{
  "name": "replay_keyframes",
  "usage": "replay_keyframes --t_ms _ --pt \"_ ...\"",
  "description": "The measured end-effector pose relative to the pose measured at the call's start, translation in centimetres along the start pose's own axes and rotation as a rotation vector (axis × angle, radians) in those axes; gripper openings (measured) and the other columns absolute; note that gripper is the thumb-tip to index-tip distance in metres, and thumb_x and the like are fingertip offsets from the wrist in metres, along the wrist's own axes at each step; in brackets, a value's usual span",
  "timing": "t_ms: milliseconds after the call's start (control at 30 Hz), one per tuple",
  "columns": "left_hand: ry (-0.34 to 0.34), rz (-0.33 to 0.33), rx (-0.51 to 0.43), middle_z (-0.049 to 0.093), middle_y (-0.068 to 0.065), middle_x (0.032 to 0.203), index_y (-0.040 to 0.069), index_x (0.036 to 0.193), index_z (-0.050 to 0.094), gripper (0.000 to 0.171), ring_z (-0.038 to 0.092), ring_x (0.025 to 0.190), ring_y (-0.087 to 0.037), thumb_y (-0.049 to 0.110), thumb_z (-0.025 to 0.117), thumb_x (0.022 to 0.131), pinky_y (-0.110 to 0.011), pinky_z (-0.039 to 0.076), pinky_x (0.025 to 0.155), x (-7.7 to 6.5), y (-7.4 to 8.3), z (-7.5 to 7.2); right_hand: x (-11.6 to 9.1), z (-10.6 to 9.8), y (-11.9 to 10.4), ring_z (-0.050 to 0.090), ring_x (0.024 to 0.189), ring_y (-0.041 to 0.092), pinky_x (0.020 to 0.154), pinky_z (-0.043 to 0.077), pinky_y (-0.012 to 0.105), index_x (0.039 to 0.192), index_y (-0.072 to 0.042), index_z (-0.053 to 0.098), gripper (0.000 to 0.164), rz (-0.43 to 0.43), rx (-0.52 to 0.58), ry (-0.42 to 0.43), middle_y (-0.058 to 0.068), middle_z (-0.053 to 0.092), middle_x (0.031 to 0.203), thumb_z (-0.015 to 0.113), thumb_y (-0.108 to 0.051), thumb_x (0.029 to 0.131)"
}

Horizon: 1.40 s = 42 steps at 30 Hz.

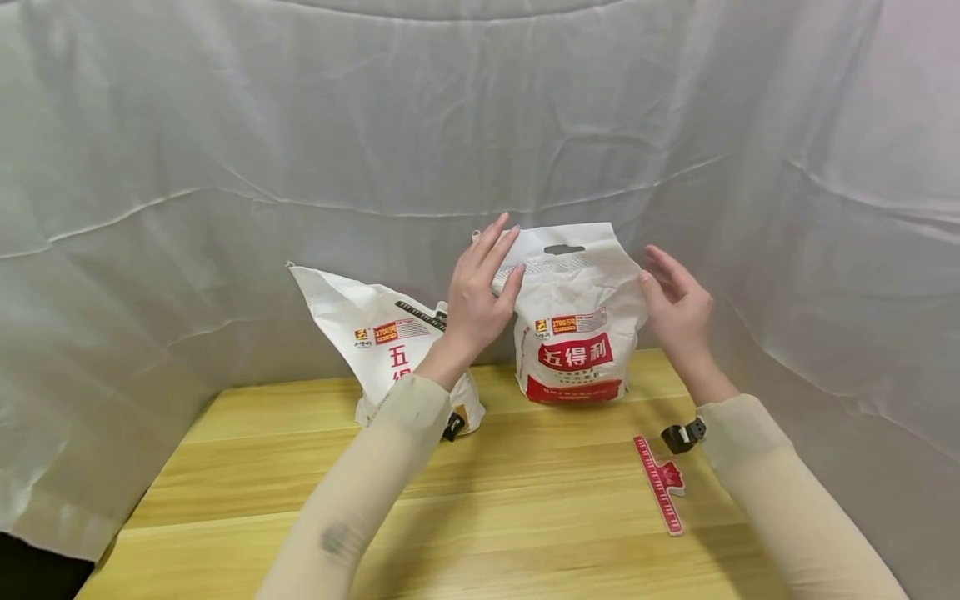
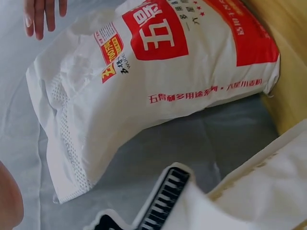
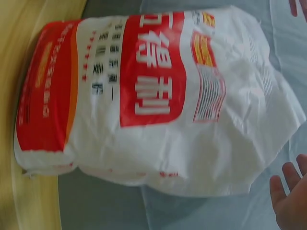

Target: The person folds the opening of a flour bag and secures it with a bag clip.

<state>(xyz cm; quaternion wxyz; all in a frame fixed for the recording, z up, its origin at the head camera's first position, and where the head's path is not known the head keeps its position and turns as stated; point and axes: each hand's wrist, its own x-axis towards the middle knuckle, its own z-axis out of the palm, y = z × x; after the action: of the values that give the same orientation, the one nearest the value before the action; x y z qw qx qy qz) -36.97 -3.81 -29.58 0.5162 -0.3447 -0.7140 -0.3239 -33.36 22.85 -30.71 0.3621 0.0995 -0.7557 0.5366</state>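
A white flour bag (image 1: 574,321) with red labels stands upright at the back of the table, its top flap with a handle slot raised. At the flap's left corner, my left hand (image 1: 480,287) has its fingers extended and overlaps the edge in the head view. Just off the bag's right side, my right hand (image 1: 678,307) has its fingers loosely bent and holds nothing. The right wrist view shows a gap between the right hand (image 3: 291,196) and the bag (image 3: 235,143). Partly behind my left forearm is a second white bag (image 1: 341,312), its top folded to a slant.
A black piano-key clip (image 1: 420,314) sits on the second bag's slanted edge. On the wooden table (image 1: 540,517), a red piano-key clip (image 1: 660,487) lies at the right, near my right wrist. Grey cloth (image 1: 375,108) encloses the table's back and sides.
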Motion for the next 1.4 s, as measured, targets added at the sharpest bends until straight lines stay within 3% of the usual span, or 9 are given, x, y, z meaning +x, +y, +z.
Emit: replay_keyframes --t_ms 100,300,467,667,767,967,1200,1400 --pt "-0.050 0.016 0.037 0.043 -0.004 0.146 0.011 0.137 0.050 0.047 0.038 0.135 -0.019 0.023 0.058 0.092 -0.034 0.029 0.110 0.9 0.0 0.6 0.9 -0.6 1.5 0.058 0.115 0.016 0.093 0.047 0.025 0.130 -0.022 0.058 0.039 0.021 -0.034 0.007 -0.003 0.058 0.132 0.062 -0.026 0.092" --pt "-0.118 0.029 0.078 0.046 -0.003 0.144 0.013 0.136 0.051 0.047 0.041 0.132 -0.022 0.025 0.059 0.092 -0.033 0.029 0.110 2.3 0.0 2.0 1.8 -1.3 2.9 0.060 0.112 0.018 0.088 0.050 0.024 0.130 -0.029 0.058 0.040 0.077 -0.152 -0.021 -0.006 0.058 0.132 0.060 -0.038 0.091" --pt "-0.189 -0.003 0.106 0.045 0.000 0.145 0.015 0.137 0.050 0.046 0.040 0.133 -0.021 0.027 0.057 0.093 -0.033 0.027 0.111 3.2 0.2 3.3 2.0 -1.5 4.0 0.061 0.111 0.021 0.086 0.051 0.024 0.132 -0.029 0.056 0.043 0.100 -0.230 -0.053 -0.004 0.058 0.132 0.059 -0.042 0.091" --pt "-0.273 -0.020 0.157 0.044 0.003 0.146 0.018 0.139 0.049 0.047 0.039 0.134 -0.018 0.030 0.055 0.094 -0.032 0.026 0.111 4.3 0.6 4.8 1.9 -1.5 5.2 0.064 0.104 0.024 0.077 0.050 0.015 0.133 -0.024 0.056 0.045 0.087 -0.255 -0.094 0.003 0.060 0.129 0.059 -0.042 0.091" --pt "-0.328 -0.030 0.186 0.043 0.005 0.146 0.020 0.140 0.047 0.047 0.037 0.136 -0.017 0.033 0.054 0.095 -0.032 0.025 0.111 4.6 0.8 5.3 1.7 -1.4 5.6 0.064 0.104 0.024 0.080 0.051 0.021 0.134 -0.023 0.055 0.046 0.095 -0.263 -0.126 0.004 0.061 0.128 0.058 -0.043 0.092" --pt "-0.447 -0.067 0.256 0.039 0.008 0.148 0.023 0.143 0.043 0.049 0.032 0.138 -0.014 0.036 0.050 0.096 -0.034 0.022 0.113 5.3 1.1 5.9 1.3 -1.1 6.1 0.062 0.106 0.030 0.088 0.051 0.043 0.135 -0.020 0.053 0.047 0.115 -0.276 -0.193 0.013 0.060 0.127 0.056 -0.042 0.093" --pt "-0.629 -0.105 0.349 0.030 0.011 0.153 0.028 0.148 0.032 0.054 0.022 0.142 -0.012 0.042 0.045 0.097 -0.037 0.011 0.117 6.3 1.5 6.9 1.0 -0.9 6.4 0.060 0.110 0.030 0.090 0.049 0.045 0.132 -0.014 0.055 0.044 0.114 -0.269 -0.174 0.016 0.061 0.124 0.056 -0.036 0.094" --pt "-0.662 -0.092 0.348 0.037 0.011 0.149 0.029 0.148 0.032 0.055 0.025 0.141 -0.011 0.041 0.049 0.097 -0.037 0.011 0.117 6.3 1.7 7.3 0.8 -0.9 6.6 0.059 0.108 0.029 0.091 0.049 0.045 0.128 -0.010 0.057 0.041 0.111 -0.271 -0.160 0.017 0.062 0.120 0.057 -0.034 0.094"
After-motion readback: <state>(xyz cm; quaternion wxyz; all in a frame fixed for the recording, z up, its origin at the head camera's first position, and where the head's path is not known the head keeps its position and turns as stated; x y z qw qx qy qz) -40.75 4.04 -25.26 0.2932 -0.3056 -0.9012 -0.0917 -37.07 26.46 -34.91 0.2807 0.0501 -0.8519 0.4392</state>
